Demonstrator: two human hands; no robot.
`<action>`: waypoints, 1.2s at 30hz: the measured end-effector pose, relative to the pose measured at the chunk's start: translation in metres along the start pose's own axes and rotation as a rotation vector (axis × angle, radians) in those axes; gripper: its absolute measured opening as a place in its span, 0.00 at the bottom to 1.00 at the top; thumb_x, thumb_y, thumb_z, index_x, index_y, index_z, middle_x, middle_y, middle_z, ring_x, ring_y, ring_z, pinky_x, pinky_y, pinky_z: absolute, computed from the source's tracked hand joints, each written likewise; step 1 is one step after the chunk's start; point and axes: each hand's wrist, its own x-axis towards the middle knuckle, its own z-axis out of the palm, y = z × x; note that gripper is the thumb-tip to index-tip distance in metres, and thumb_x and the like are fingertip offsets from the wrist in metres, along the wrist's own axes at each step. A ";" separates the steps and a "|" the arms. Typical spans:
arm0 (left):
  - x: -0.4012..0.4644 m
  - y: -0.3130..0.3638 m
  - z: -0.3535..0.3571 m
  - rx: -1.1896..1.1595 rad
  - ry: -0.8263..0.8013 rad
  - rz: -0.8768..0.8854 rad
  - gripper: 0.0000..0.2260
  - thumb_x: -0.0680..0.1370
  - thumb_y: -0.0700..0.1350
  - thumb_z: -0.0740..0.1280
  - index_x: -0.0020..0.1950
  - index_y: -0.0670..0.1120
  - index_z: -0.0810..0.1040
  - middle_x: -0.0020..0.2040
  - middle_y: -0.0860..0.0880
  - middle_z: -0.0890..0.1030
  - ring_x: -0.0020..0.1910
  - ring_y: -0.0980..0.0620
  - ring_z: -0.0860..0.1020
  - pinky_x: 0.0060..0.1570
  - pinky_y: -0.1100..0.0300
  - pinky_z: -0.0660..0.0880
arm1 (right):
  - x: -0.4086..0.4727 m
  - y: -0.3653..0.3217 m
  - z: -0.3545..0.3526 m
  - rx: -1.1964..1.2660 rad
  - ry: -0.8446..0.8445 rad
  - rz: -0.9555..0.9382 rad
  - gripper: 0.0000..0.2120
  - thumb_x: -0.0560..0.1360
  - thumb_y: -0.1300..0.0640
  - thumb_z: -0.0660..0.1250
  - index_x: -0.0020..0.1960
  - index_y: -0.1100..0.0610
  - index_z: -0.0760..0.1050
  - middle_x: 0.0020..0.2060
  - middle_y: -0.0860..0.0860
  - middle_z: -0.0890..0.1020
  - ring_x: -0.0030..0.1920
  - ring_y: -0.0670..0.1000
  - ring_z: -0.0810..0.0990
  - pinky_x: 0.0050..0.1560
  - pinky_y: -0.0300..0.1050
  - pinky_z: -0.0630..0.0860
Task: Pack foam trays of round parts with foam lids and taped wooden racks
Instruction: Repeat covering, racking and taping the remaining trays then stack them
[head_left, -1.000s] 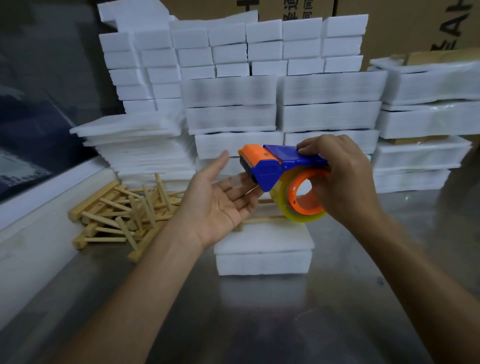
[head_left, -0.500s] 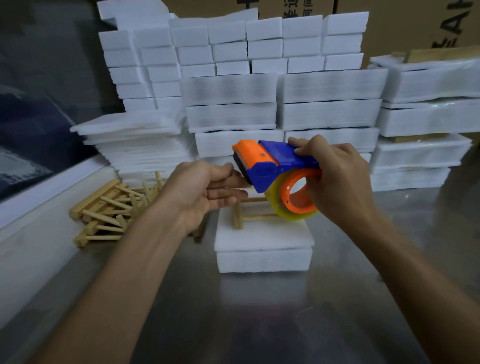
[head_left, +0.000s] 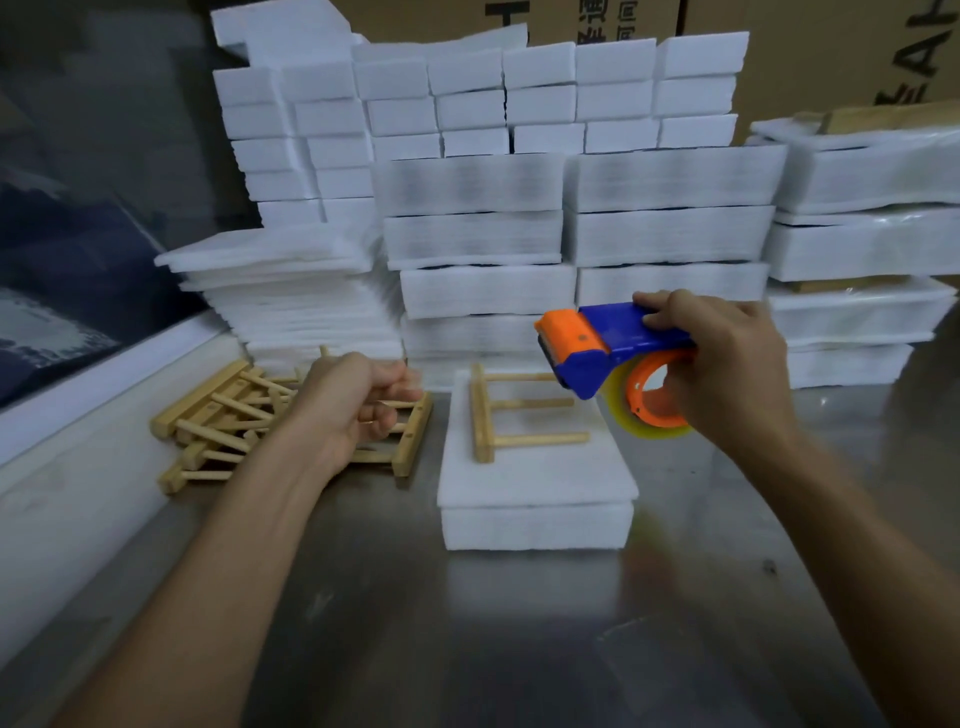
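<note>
A closed white foam tray (head_left: 537, 525) lies on the metal table with a foam lid (head_left: 540, 473) over it. On the lid rests a wooden rack (head_left: 511, 410) with three pegs pointing right. My right hand (head_left: 727, 364) grips a blue and orange tape dispenser (head_left: 597, 345), holding it just above the tray's far right corner, its roll of clear tape (head_left: 652, 415) hanging below. My left hand (head_left: 358, 400) hovers with curled, blurred fingers over a loose wooden rack (head_left: 413, 436) left of the tray. Whether it grips that rack is unclear.
A heap of several wooden racks (head_left: 218, 415) lies at the left by a white ledge (head_left: 78, 467). Stacks of foam sheets (head_left: 291, 291) and packed foam trays (head_left: 670, 234) wall the back; wrapped trays (head_left: 857, 312) stand at the right. Cardboard boxes (head_left: 805, 52) rise behind.
My left hand left the dispenser's front, closed its fingers and swung down-left over the loose rack. The right hand carried the dispenser a little to the right, uncovering the rack on the lid.
</note>
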 end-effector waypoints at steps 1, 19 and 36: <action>0.004 -0.005 0.000 0.023 0.011 0.004 0.06 0.78 0.40 0.66 0.47 0.40 0.82 0.28 0.50 0.82 0.25 0.55 0.70 0.24 0.65 0.68 | 0.000 0.000 0.002 -0.008 -0.002 -0.014 0.25 0.53 0.78 0.66 0.47 0.61 0.79 0.52 0.53 0.85 0.53 0.59 0.83 0.50 0.55 0.71; 0.023 -0.056 0.023 0.469 0.177 0.073 0.08 0.70 0.38 0.63 0.31 0.42 0.76 0.29 0.45 0.77 0.32 0.45 0.76 0.35 0.55 0.71 | -0.007 -0.009 0.021 -0.084 -0.044 -0.107 0.19 0.59 0.76 0.73 0.46 0.59 0.82 0.44 0.54 0.86 0.48 0.60 0.83 0.50 0.60 0.68; 0.029 -0.089 0.033 0.717 0.268 0.317 0.11 0.76 0.59 0.68 0.45 0.54 0.85 0.39 0.54 0.83 0.39 0.52 0.79 0.33 0.60 0.66 | -0.007 -0.021 0.025 -0.160 -0.008 -0.092 0.14 0.63 0.72 0.70 0.43 0.57 0.80 0.40 0.51 0.85 0.44 0.58 0.82 0.50 0.56 0.68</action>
